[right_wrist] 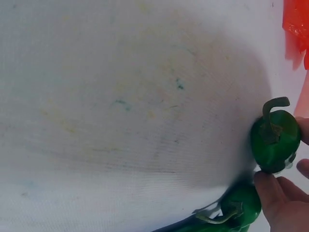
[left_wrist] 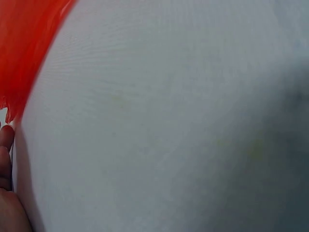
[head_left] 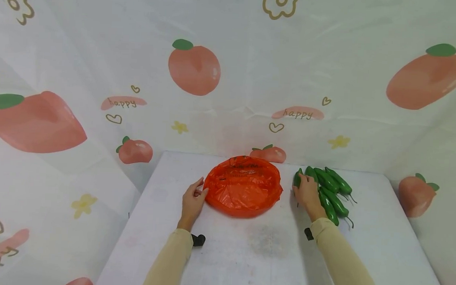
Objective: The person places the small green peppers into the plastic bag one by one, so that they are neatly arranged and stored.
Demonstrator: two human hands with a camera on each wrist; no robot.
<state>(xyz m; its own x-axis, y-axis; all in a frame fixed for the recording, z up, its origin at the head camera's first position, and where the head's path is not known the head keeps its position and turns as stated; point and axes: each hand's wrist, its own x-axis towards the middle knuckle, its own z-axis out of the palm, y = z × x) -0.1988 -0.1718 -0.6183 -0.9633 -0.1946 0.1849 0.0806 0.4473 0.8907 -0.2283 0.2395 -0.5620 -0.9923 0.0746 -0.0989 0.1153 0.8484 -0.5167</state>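
- Here at eleven o'clock on the white desk [head_left: 227, 260], twelve being the far edge, sits the red plastic bag [head_left: 242, 211], its mouth spread wide and round, dark print showing inside.
- Over at the bag's nine o'clock, the left hand [head_left: 193, 202]: fingers relaxed, a gap between thumb and forefinger, tips right at the red rim.
- Across to three o'clock from the bag, and the right hand [head_left: 309, 193] has one! Thumb and fingers pinch a green pepper [head_left: 298, 178], near the bag but apart from it.
- A close look from the right wrist: the pepper's stem end faces the camera, the stem hooked over, and a second pepper [right_wrist: 244, 200] lies just off at its seven o'clock.
- Out at two o'clock on the desk, more green peppers [head_left: 334, 200] lie heaped together, glossy, thin stems poking out.
- Pale sleeves [head_left: 173, 256] reach in from six o'clock, a dark piece of gear at each wrist.
- Beyond twelve, the backdrop [head_left: 228, 130]: white, printed with peaches, hearts and "happy".
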